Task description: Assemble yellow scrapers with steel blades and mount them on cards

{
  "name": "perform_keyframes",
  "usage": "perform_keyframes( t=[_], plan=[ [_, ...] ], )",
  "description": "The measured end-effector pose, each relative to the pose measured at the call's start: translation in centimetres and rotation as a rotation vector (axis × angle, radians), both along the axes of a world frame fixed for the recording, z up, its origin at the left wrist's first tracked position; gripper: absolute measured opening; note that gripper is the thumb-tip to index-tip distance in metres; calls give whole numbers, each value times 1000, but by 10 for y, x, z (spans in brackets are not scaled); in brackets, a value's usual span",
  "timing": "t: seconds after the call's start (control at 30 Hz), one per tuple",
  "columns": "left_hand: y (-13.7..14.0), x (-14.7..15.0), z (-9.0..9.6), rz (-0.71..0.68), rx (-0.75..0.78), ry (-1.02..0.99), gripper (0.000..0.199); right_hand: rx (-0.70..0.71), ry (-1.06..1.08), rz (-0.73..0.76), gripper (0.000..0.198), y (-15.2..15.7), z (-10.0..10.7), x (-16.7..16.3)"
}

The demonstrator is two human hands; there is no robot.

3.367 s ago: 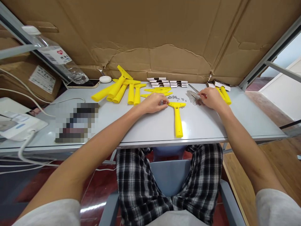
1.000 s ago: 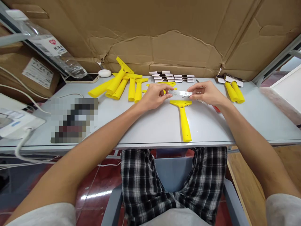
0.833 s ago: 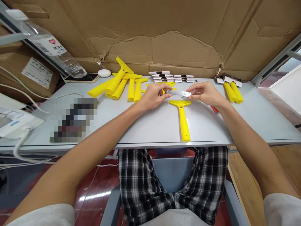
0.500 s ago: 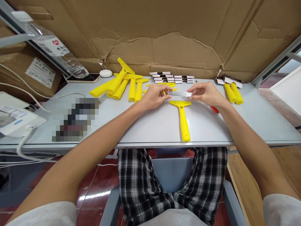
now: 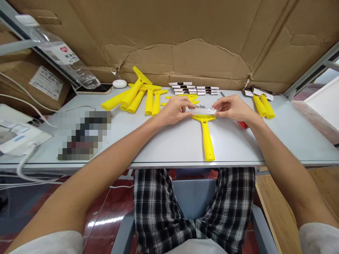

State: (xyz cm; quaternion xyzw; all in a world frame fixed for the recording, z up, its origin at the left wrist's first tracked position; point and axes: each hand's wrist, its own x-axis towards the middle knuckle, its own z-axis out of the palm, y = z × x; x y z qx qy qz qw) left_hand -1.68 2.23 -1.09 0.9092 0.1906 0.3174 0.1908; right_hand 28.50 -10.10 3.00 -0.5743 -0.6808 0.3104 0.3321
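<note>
Yellow plastic makes the T-shaped handle (image 5: 207,137) look light and rigid on the bench (image 5: 169,146), easiest taken by its shaft. At the handle's far crosspiece, the left hand (image 5: 177,110) and right hand (image 5: 232,108) pinch opposite ends of a shiny strip (image 5: 203,111), probably thin, stiff and slippery, best held there; contact with the handle is unclear. Beyond the handle lie small metal pieces (image 5: 200,106), then white packets (image 5: 207,92)

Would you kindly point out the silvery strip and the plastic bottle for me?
Silvery strip (image 5: 203,111): head view, the middle of its face.
Plastic bottle (image 5: 58,53): head view, on its label.
</note>
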Motion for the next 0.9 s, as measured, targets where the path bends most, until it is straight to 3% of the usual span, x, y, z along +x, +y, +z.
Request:
perform_keyframes(
  t=[0.33, 0.9],
  plan=[
    [-2, -1, 8, -39, -4, 47, 15, 74, -198, -12, 44, 0, 2, 6],
    [-1, -2, 8, -92, -41, 187, 24, 0, -389, 168, 44, -3, 7, 3]
  ],
)
